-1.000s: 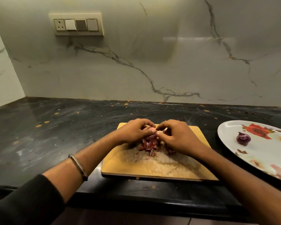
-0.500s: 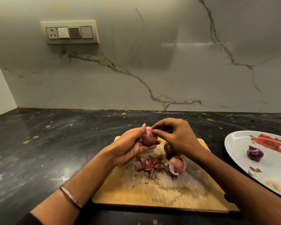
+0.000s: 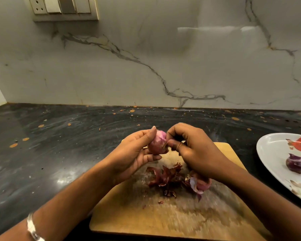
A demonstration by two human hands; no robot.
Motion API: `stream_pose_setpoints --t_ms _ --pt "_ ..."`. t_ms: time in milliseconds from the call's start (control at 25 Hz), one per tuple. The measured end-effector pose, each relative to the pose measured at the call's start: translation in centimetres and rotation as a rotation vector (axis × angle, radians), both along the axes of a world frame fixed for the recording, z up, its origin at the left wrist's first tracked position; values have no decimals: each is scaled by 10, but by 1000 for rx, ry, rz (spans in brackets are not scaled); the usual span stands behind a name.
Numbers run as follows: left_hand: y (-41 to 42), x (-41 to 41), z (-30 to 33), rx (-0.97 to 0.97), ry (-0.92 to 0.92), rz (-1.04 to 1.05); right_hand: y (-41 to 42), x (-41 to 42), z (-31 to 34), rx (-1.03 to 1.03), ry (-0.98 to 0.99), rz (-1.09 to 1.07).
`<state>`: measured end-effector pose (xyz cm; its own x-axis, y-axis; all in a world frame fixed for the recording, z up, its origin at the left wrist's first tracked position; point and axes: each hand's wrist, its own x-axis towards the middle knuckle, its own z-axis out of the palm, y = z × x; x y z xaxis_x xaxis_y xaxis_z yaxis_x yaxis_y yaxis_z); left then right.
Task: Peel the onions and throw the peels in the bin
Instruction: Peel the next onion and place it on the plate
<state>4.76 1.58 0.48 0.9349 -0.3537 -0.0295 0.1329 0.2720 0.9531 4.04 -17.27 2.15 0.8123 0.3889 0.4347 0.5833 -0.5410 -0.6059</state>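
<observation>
**Small pink onion held above chopping board, peeling under way**

Held up over the far edge of the pale wooden chopping board (image 3: 163, 221): a small pink-skinned onion (image 3: 157, 144), cradled in the curled fingers and thumb of the left hand (image 3: 134, 156). Pinching at the onion's right side, right at its skin: the thumb and forefinger of the right hand (image 3: 196, 152), remaining fingers curled under; what sits between the fingertips too small to make out. Heaped at the middle of the board, below both hands: dry reddish-brown onion peels (image 3: 163, 176). Just beside the heap on its right, partly hidden under the right wrist: a second, partly peeled pink onion (image 3: 201, 185), a loose flap of skin hanging off it. At the right edge of the dark marbled worktop (image 3: 59, 145), cut off by the frame: a white oval plate with a red floral print (image 3: 271, 153), carrying one peeled dark purple onion (image 3: 297, 164) and a scrap or two of peel. On the left wrist, at the bottom edge: a silver bangle (image 3: 32, 228), partly out of view. Near surface of the board blurred. Behind the worktop, a grey-veined white marble backsplash (image 3: 163, 58); at top left, a switch-and-socket panel (image 3: 64, 7), its upper part cropped.
</observation>
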Motion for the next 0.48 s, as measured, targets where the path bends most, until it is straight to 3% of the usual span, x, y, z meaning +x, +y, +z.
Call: stream_pose_setpoints --t_ms 480 --pt "5 4 -4 -264 26 91 -7 -9 6 -168 -54 135"
